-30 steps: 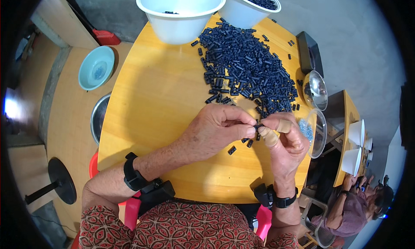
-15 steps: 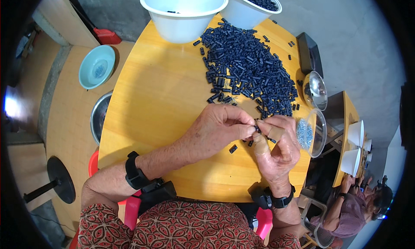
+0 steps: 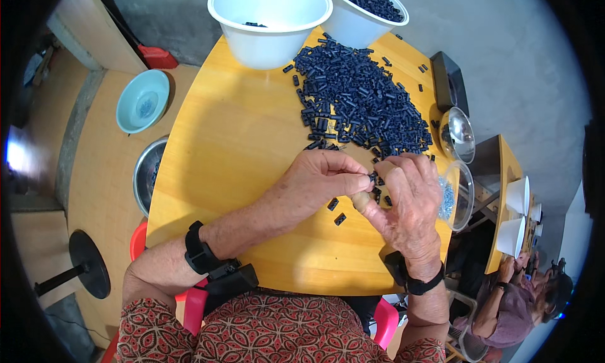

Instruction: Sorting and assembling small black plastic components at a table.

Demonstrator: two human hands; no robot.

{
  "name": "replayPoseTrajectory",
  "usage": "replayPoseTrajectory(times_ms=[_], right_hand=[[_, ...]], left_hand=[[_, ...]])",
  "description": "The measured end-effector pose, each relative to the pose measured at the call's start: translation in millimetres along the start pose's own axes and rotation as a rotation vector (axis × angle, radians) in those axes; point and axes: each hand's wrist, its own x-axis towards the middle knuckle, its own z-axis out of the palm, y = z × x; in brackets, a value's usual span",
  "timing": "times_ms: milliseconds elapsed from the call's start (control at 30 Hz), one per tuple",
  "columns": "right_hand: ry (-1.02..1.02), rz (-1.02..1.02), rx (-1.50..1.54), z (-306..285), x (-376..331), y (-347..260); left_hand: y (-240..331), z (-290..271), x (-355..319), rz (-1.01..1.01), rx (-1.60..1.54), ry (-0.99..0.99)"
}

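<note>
Between the thumb and forefinger of my left hand (image 3: 331, 181) is a small black plastic connector (image 3: 372, 178), mostly covered by the fingertips. My right hand (image 3: 413, 199) is right beside it, back upward and fingers curled; its thumb nearly meets the left thumb. Whatever those right fingers hold is hidden. A bandage-like tan wrap shows on the right thumb. Just beyond both hands spreads a large heap of the same black connectors (image 3: 359, 92). Two loose connectors (image 3: 341, 219) lie on the wood nearer me, and a few others sit under the right hand.
Two white tubs (image 3: 271, 28) stand at the table's far edge, one well filled with connectors. Along the right edge are a black tray (image 3: 449, 79), a steel bowl (image 3: 463, 135) and a clear container (image 3: 471, 199) of small silvery parts. Another person (image 3: 513, 306) sits at the far right.
My right hand has turned so its back shows more, and its fingers have shifted over the connectors. Another loose connector now shows beside it. The left hand keeps its pinch.
</note>
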Motion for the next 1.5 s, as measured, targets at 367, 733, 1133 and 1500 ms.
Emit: replayPoseTrajectory(times_ms=[367,733,1133,1500], right_hand=[[-0.135,-0.174,-0.065,-5.1,13.1,7.8],[-0.130,-0.200,-0.049,4.0,11.3,5.5],[-0.088,0.017,-0.001,-20.3,10.5,-10.3],[-0.133,0.001,0.051,-12.3,-7.3,-8.9]], left_hand=[[1.4,-2.1,-1.1,-0.049,0.041,0.026],[0.9,-6.0,0.3,-0.061,0.116,0.084],[77.0,-10.4,-46.2,0.280,0.338,0.385],[33.5,-196.0,-204.2,0.142,0.666,1.256]])
